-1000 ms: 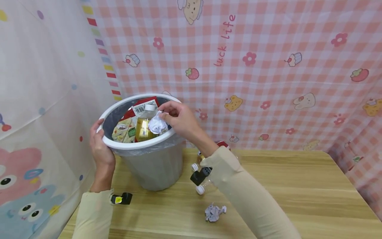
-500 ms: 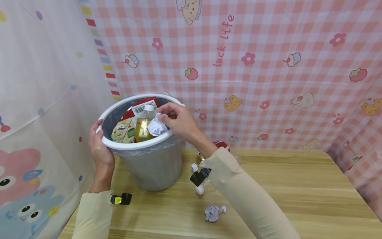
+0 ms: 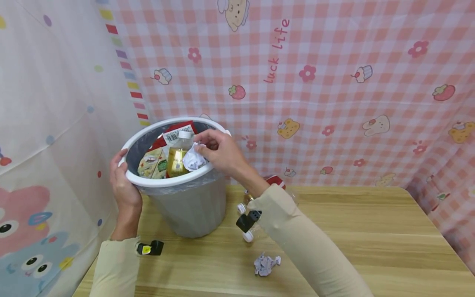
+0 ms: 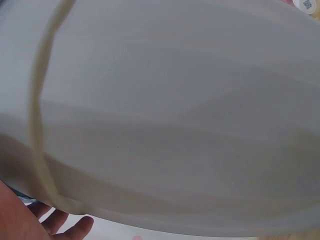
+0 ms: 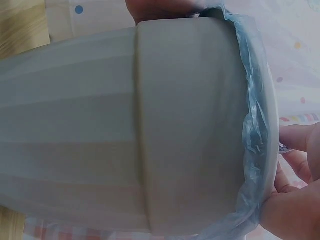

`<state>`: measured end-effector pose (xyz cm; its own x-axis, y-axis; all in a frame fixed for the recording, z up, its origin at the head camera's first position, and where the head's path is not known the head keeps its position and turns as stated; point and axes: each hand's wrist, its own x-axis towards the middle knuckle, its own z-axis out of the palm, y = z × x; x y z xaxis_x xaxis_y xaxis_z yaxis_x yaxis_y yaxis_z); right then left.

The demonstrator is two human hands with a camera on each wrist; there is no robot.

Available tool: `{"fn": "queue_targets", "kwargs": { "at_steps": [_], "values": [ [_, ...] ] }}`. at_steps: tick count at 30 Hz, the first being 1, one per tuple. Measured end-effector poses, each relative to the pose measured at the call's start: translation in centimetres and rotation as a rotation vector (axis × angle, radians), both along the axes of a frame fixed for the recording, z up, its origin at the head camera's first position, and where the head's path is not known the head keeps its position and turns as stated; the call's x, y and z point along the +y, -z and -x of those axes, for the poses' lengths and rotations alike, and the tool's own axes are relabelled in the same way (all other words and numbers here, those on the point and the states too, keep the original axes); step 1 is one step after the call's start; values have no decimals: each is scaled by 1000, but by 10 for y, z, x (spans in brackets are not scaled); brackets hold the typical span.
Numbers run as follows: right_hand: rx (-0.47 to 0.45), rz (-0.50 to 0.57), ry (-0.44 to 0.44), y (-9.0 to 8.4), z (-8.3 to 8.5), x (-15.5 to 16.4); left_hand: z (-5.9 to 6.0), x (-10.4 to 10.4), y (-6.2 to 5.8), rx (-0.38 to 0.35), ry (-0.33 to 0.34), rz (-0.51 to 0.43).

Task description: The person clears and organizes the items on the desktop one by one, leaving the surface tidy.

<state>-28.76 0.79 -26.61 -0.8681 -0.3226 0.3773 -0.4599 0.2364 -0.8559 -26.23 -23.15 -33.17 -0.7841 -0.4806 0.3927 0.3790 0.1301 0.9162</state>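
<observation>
A grey trash bin [image 3: 191, 210] with a white rim and a clear liner stands on the table. My left hand [image 3: 126, 183] grips the rim at its left side, fingertips over the edge; the left wrist view shows those fingers [image 4: 55, 222] beside the bin wall. Over the right side of the opening, my right hand [image 3: 224, 154] pinches a crumpled white paper ball [image 3: 193, 159] between thumb and fingers. Beside the paper in the bin are a bottle [image 3: 178, 159] with a gold label and white cap, a patterned yellow-green wrapper [image 3: 152, 163] and a red packet [image 3: 187, 126] with a barcode label.
Another crumpled paper ball [image 3: 265, 265] lies on the wooden table [image 3: 363, 243] near the front. Clear bottles with white caps [image 3: 248, 236] lie right of the bin, partly hidden by my right forearm. A pink checked cloth [image 3: 334, 103] hangs behind, a white printed one [image 3: 67, 123] at left.
The right hand and its paper ball have sunk very slightly into the bin's opening. The left hand keeps its grip on the rim, and the view has shifted a little.
</observation>
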Motion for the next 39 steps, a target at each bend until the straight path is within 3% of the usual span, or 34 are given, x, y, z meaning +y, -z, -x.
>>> {"fn": "queue_targets", "kwargs": {
  "at_steps": [29, 39],
  "values": [
    [17, -4, -74, 3, -1, 3, -1, 0, 0, 1, -1, -5],
    [28, 143, -97, 10, 2, 13, -1, 1, 0, 12, -1, -18]
  ]
}}
